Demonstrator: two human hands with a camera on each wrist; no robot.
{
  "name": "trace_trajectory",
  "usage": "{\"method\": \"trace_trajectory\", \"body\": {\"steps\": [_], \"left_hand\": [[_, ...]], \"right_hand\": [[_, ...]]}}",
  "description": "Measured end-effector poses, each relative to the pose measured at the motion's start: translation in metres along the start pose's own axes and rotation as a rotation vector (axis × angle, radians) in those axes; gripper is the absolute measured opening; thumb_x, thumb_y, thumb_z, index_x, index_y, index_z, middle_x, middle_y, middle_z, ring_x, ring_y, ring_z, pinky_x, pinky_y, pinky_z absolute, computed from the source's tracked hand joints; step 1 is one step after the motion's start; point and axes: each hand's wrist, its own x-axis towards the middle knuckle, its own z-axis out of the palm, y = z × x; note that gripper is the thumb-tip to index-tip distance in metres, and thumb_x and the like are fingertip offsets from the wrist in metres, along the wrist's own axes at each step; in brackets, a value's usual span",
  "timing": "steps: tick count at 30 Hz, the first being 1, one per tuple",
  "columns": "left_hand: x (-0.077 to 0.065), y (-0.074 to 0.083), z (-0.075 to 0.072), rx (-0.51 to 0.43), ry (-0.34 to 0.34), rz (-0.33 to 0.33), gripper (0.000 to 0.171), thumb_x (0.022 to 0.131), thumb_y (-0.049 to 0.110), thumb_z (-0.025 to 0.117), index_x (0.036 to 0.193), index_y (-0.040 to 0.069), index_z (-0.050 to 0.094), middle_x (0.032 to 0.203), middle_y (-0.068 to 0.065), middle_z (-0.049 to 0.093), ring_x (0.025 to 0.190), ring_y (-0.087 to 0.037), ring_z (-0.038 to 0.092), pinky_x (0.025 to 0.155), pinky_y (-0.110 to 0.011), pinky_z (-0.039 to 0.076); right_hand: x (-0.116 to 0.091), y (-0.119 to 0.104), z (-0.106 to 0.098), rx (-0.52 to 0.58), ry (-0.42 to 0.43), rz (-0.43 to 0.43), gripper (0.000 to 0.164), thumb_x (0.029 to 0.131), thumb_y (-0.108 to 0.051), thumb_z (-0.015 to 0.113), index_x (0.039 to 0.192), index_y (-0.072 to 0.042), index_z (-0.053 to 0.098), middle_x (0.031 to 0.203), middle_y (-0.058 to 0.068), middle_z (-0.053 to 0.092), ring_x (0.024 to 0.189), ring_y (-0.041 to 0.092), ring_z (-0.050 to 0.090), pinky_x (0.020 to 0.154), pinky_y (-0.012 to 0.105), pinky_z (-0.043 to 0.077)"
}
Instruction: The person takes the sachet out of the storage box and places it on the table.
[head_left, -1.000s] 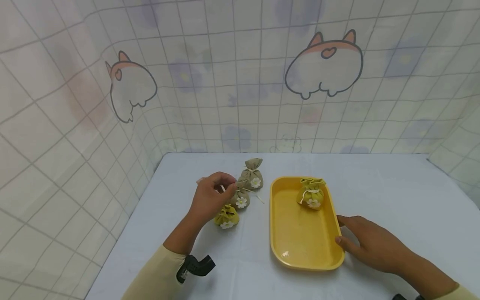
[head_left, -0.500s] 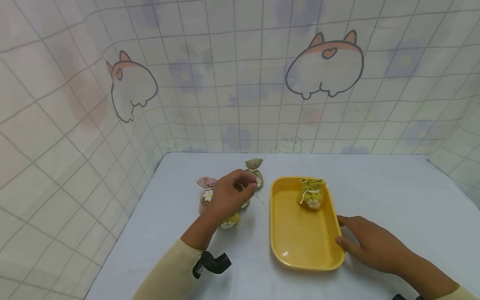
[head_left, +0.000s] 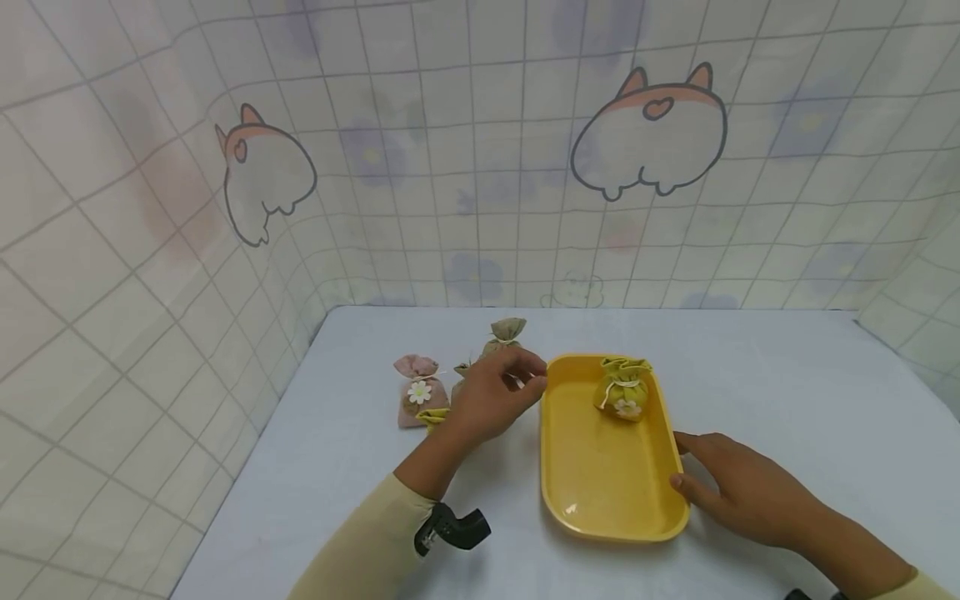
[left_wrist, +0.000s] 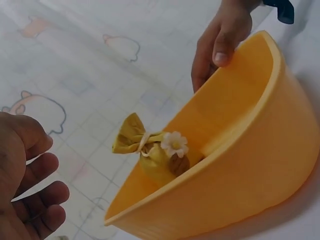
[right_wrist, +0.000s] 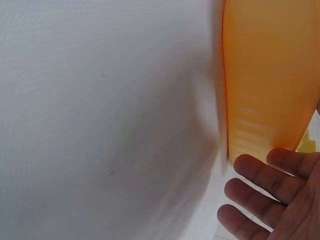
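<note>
My left hand hovers beside the left rim of a yellow plastic tray, its fingers loosely bent and nothing between them in the left wrist view. Inside the tray, toward the back right, sits a yellow-green drawstring pouch with a white flower. My right hand holds the tray's right side, thumb over the rim and fingers along the outer wall. Behind and left of my left hand are a pink pouch, two grey-brown pouches, one at the back, and another yellow-green pouch, partly hidden.
A white cloth covers the table. At the back and left hangs a grid-patterned curtain with cartoon animals. A dark camera mount sits on my left wrist.
My left hand has moved right, from over the pouches to the tray's left rim, uncovering the pink pouch. The right hand and the tray have stayed still.
</note>
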Motion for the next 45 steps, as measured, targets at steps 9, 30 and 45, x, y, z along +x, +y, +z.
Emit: {"method": "trace_trajectory", "body": {"steps": [9, 30, 45], "left_hand": [[0.011, -0.006, 0.018, 0.000, -0.043, 0.056, 0.012, 0.097, 0.022, 0.073, 0.108, 0.018, 0.070, 0.099, 0.011, 0.067, 0.090, -0.007, 0.061, 0.078, -0.026, 0.053], [0.036, -0.010, 0.044, -0.014, -0.101, 0.016, 0.015, 0.096, 0.024, 0.074, 0.110, 0.020, 0.069, 0.100, 0.014, 0.067, 0.092, -0.008, 0.062, 0.072, -0.023, 0.055], [0.053, -0.008, 0.060, 0.036, -0.136, 0.020, 0.017, 0.097, 0.028, 0.072, 0.113, 0.021, 0.068, 0.100, 0.014, 0.065, 0.089, -0.005, 0.061, 0.072, -0.024, 0.053]], "right_hand": [[0.000, 0.001, 0.001, 0.001, 0.005, -0.003, 0.073, 0.097, -0.066, 0.056, 0.143, -0.009, 0.057, 0.137, 0.014, 0.062, 0.125, 0.039, 0.058, 0.098, 0.063, 0.047], [0.000, 0.004, 0.002, 0.000, 0.009, -0.026, 0.073, 0.098, -0.066, 0.054, 0.144, -0.009, 0.056, 0.137, 0.014, 0.062, 0.124, 0.040, 0.058, 0.096, 0.063, 0.048], [0.001, 0.004, 0.002, -0.008, -0.004, -0.015, 0.075, 0.097, -0.067, 0.054, 0.143, -0.008, 0.057, 0.136, 0.015, 0.062, 0.123, 0.040, 0.058, 0.096, 0.063, 0.048]]}}
